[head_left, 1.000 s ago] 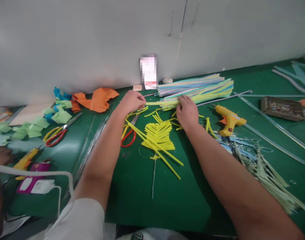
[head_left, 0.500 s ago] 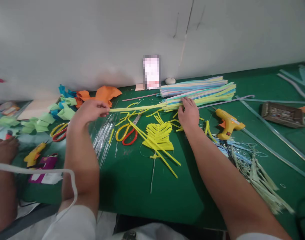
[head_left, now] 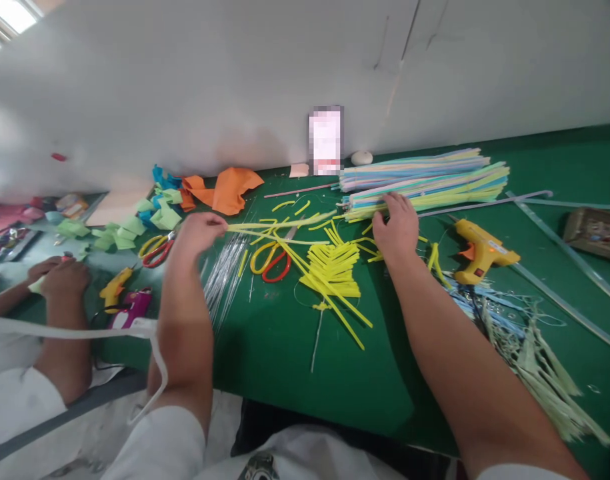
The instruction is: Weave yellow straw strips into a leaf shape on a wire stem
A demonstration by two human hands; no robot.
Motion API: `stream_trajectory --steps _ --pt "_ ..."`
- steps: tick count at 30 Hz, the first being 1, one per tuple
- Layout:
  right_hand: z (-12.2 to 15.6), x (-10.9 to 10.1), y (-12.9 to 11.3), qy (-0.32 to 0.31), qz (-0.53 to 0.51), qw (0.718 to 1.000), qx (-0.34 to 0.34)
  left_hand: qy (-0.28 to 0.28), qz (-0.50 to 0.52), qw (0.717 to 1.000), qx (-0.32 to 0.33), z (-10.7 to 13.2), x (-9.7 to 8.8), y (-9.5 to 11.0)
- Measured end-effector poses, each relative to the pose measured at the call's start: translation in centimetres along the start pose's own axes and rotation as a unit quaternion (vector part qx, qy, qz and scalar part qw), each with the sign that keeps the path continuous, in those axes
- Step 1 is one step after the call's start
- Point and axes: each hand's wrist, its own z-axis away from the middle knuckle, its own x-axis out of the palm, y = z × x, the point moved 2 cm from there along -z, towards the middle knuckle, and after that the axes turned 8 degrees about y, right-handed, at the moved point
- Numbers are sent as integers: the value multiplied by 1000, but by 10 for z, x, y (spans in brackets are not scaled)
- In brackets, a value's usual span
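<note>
A person's left hand (head_left: pixel 203 230) drew taut attention at the far side of a green counter (head_left: pixel 269 327), its grip closed in a pinch on the ends of pale yellow stems (head_left: pixel 237 228). The stems fanned out to the right, over the scissors (head_left: pixel 286 248) and toward a bundle of pastel stems (head_left: pixel 445 188) that lay near the far edge, right of the middle. The left arm rose from the near edge, bent at the elbow, with the wrist cocked and the knuckles turned up — fingertips pointing right.

The right arm reached in long and slanting from the near edge's right part. Its right hand (head_left: pixel 399 227) lay palm down at the left end of the bundle, the grip open, fingers laid forward over the stems and the thumb apart.

Between the forearms, bright yellow cut strips (head_left: pixel 335 270) formed a leaf-like shape, two longer pieces slanting toward the near edge. A yellow glue gun (head_left: pixel 485 250) lay right of the right wrist; silver wires (head_left: pixel 225 277) lay beside the left forearm. A phone (head_left: pixel 326 140) leaned on the wall at the far edge — farther left, a co-worker's hand (head_left: pixel 67 277) was over the counter.
</note>
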Motion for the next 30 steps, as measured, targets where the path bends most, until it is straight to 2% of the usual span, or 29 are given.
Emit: stream_trajectory --steps 4,5,6,8,9,11,13,16,18,24,27,30 --pt "1 -3 -4 -2 6 1000 -7 137 -19 985 107 11 32 26" --pt "1 -4 -5 1 7 1000 -8 132 -15 979 151 18 37 37" --pt "1 -5 -6 5 7 1000 -9 90 -8 978 190 27 42 49" --pt "0 -7 -7 12 3 1000 -10 -73 16 967 245 50 50 74" --pt "0 -8 -8 13 0 1000 -10 -163 22 945 282 63 54 87" --pt "1 -11 -10 14 -9 1000 -11 -285 29 885 367 90 61 109" --pt "1 -14 -12 15 -12 1000 -15 -322 14 837 442 111 71 124" --pt "1 -20 -17 23 -4 999 -22 -300 -32 817 491 124 87 134" --pt "1 -23 -19 33 -2 999 -29 -278 -42 820 498 123 93 135" --pt "-2 -41 -37 99 -22 992 -73 -201 -41 844 496 115 85 138" --pt "-3 -53 -53 101 -57 993 -27 -159 -1 871 464 113 79 140" --pt "-3 -59 -64 104 -150 983 28 -99 75 883 453 113 76 138"
